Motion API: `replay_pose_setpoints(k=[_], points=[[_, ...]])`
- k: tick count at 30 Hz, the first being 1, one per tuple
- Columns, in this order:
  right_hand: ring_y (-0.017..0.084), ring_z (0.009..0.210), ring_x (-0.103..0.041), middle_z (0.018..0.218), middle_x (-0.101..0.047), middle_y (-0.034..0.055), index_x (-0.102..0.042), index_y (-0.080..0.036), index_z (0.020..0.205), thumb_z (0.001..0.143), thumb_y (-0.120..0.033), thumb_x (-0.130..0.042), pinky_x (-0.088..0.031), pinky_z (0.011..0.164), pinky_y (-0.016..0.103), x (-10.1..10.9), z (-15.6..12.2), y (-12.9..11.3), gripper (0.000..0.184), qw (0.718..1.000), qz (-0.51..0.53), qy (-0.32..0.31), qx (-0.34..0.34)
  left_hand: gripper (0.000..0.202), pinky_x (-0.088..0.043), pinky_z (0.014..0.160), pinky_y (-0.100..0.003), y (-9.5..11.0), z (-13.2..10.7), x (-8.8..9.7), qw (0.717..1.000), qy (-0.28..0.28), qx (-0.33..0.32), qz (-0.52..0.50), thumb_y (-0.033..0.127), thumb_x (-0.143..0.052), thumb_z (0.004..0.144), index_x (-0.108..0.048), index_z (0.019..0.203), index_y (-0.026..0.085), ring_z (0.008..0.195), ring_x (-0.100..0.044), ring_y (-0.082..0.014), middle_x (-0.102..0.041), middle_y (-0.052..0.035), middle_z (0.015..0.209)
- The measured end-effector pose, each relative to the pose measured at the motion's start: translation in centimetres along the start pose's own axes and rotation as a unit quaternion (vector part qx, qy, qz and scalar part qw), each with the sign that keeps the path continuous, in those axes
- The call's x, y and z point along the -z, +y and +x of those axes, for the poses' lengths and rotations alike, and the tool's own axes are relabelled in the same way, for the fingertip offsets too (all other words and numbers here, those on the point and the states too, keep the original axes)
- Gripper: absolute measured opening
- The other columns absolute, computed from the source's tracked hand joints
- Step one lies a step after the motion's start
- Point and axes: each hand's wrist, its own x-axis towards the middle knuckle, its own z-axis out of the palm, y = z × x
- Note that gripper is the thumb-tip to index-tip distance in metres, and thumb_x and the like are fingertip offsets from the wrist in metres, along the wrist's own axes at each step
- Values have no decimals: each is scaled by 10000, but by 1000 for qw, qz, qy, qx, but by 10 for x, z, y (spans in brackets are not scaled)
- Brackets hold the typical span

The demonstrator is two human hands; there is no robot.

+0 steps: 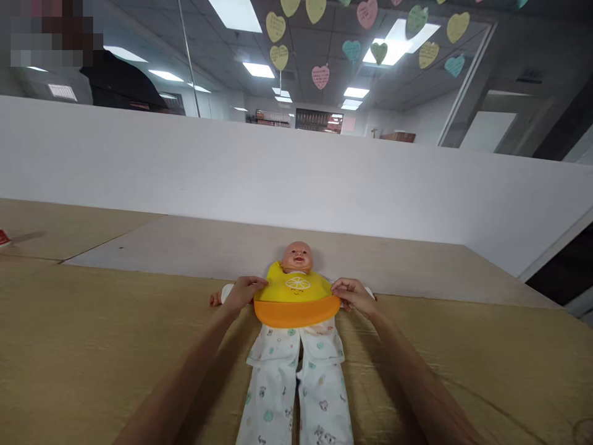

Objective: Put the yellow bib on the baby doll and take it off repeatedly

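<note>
Surface: tan covering [139, 346], faintly sheened, with seams at left and lower right; a pale grey panel [185, 247] beyond it, up against a low white wall [296, 179]. A small red object [4, 237] is cut off by the left edge. Dark gap at far right.

Above the wall, glass with heart-shaped notes [320, 76] in yellow, pink and green; writing too small to read. Past it, a grey tiled ceiling with bright light panels [236, 13]. Upper left, a person in dark clothing [125, 83].

Centre: doll [297, 256] on its back, head on the panel, patterned white trousers [324, 402] towards the viewer. Yellow bib [296, 293], orange pocket, lies over its chest. Left hand [248, 289] pinches one side edge; right hand [354, 293] pinches the opposite edge.
</note>
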Motion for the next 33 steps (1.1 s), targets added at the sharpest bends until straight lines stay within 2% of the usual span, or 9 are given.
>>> replay_pose_setpoints(k=[8, 15, 19, 21, 23, 26, 28, 30, 33], points=[[38, 367, -415, 546, -512, -67, -606, -140, 822, 654, -518, -729, -316, 350, 169, 2, 1, 7, 432, 1000, -17, -20, -1, 363, -288, 418, -221, 6, -6, 2, 999, -11, -7, 53, 460, -609, 636, -700, 719, 119, 455, -419, -96, -477, 38, 510], [74, 421, -487, 607, -529, -44, -603, -163, 843, 710, -528, -676, -306, 351, 177, 1, -5, 2, 395, 998, -53, -47, 0, 377, -332, 419, -230, 6, -9, 3, 985, -2, -57, 161, 376, -495, 763, -719, 921, 117, 421, -454, -106, -564, 10, 576], [94, 446, -551, 829, -643, 28, -631, -190, 857, 748, -516, -640, -243, 355, 187, 3, -5, 3, 344, 994, -97, -45, -1, 298, -453, 602, -249, 10, -14, 7, 952, 57, -105, 282, 257, -495, 809, -733, 966, 169, 631, -618, -157, -687, -41, 715], [89, 437, -541, 911, -665, 40, -646, -209, 854, 753, -513, -639, -266, 367, 200, 5, -4, 4, 321, 994, -103, -28, 7, 306, -483, 731, -275, 21, -21, 9, 930, 102, -158, 316, 165, -481, 804, -731, 979, 186, 774, -655, -177, -725, -63, 828], [88, 436, -523, 893, -673, 32, -657, -222, 866, 764, -519, -628, -309, 382, 213, 6, -2, 4, 316, 994, -105, -4, 14, 351, -493, 803, -292, 39, -36, 10, 911, 110, -258, 302, 83, -436, 788, -731, 948, 188, 843, -658, -174, -731, -78, 914], [78, 440, -494, 870, -672, 24, -661, -211, 861, 775, -540, -609, -369, 414, 226, 8, 0, 2, 344, 992, -117, 36, 27, 395, -518, 803, -282, 79, -78, 6, 865, 30, -450, 221, 36, -386, 798, -717, 932, 205, 915, -654, -165, -711, -74, 959], [73, 439, -475, 876, -672, 28, -661, -196, 850, 769, -557, -606, -384, 425, 232, 9, 0, 1, 374, 989, -131, 58, 28, 358, -532, 792, -270, 102, -114, -3, 815, 11, -552, 178, 72, -397, 856, -681, 1005, 229, 929, -654, -156, -699, -68, 1011], [74, 431, -457, 859, -672, 36, -661, -185, 851, 755, -582, -604, -378, 415, 235, 10, 0, 0, 412, 987, -140, 75, 26, 232, -542, 787, -240, 113, -146, -12, 751, -7, -644, 146, 211, -454, 914, -646, 1029, 273, 814, -664, -132, -712, -24, 928], [70, 432, -449, 878, -678, 46, -656, -180, 867, 727, -610, -615, -389, 418, 231, 11, -1, 1, 454, 984, -144, 101, 32, 255, -540, 732, -118, 109, -181, -19, 734, -12, -655, 177, 359, -444, 959, -590, 1165, 326, 676, -649, -101, -707, 44, 736]])
